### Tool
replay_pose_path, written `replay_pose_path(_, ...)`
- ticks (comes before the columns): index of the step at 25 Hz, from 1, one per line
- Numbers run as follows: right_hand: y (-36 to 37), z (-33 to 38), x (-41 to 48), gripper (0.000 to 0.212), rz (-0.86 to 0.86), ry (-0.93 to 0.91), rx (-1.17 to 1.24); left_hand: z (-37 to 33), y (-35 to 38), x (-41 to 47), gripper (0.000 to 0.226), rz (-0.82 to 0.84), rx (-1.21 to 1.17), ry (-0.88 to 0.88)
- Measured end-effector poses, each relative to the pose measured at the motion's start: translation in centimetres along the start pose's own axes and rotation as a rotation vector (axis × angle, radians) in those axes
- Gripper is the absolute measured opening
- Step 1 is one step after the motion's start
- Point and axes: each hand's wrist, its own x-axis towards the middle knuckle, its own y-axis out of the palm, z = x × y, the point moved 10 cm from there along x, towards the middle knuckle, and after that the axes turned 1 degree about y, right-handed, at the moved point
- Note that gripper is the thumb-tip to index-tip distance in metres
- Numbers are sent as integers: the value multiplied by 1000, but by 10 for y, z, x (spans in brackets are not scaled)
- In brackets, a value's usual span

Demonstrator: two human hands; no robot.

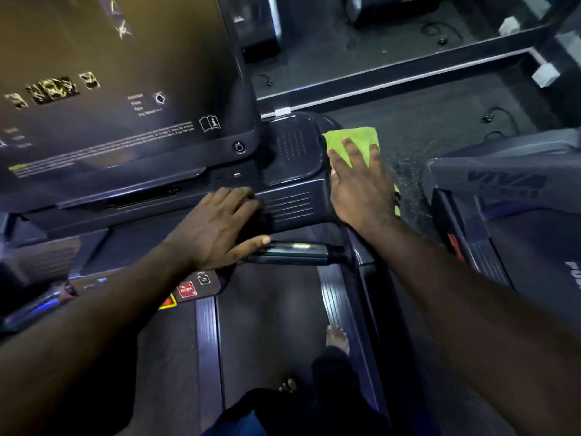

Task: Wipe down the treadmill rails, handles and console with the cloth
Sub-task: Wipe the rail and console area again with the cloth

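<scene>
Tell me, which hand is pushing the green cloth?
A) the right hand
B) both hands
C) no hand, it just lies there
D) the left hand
A: the right hand lies flat with spread fingers on the green cloth at the right edge of the console, while the left hand rests on the console with no cloth under it.

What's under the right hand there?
A green cloth, pressed by the right hand against the console. Its far end and a strip near the wrist show; the middle is covered.
</scene>
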Motion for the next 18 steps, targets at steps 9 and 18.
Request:
replay_pose_path(9, 12, 11, 122, 56, 98, 44, 100, 16, 21, -13, 67, 3, -221, -53)
replay_pose_path(18, 12, 7, 91, 56, 80, 0, 130, 21, 22, -14, 65, -10, -274, -42)
